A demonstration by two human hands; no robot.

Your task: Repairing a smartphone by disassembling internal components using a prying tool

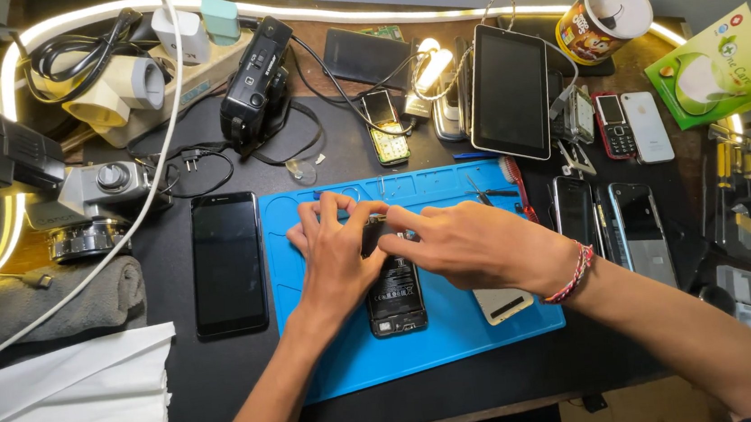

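dark and crowded, the desk point(227, 378) was ringed along its back edge by a glowing light strip point(304, 14). one blue rubbery mat point(458, 321), flat with shallow moulded trays along its top, lay in the middle. on it sat one opened phone point(396, 295), its back off and a black battery showing, long side running away from the person.

both hands met over the top end of that phone. the left hand point(334, 260) rested on its left side with fingers bent and tips pressed down at the upper edge. the right hand point(469, 246) came in from the right, thumb and forefinger drawn together at the same spot; whether they pinched anything small, i could not tell. one braided red and white bracelet point(571, 275) circled the right wrist.

one pale rectangular cover point(503, 304) lay on the mat just under the right wrist. one black phone point(228, 262) with a glossy dark screen lay flat on the desk left of the mat. right of the mat lay two more dark phones point(607, 218) side by side, and behind them one red keypad phone point(612, 125) beside one white phone point(647, 127). one tablet point(508, 91) leaned upright at the back. one paper cup point(605, 19) lay tipped on its side, mouth towards the camera, contents unclear. one green cardboard box point(721, 68) sat at the far right, one grey folded cloth point(48, 303) at the left, white paper sheets point(58, 411) below it.
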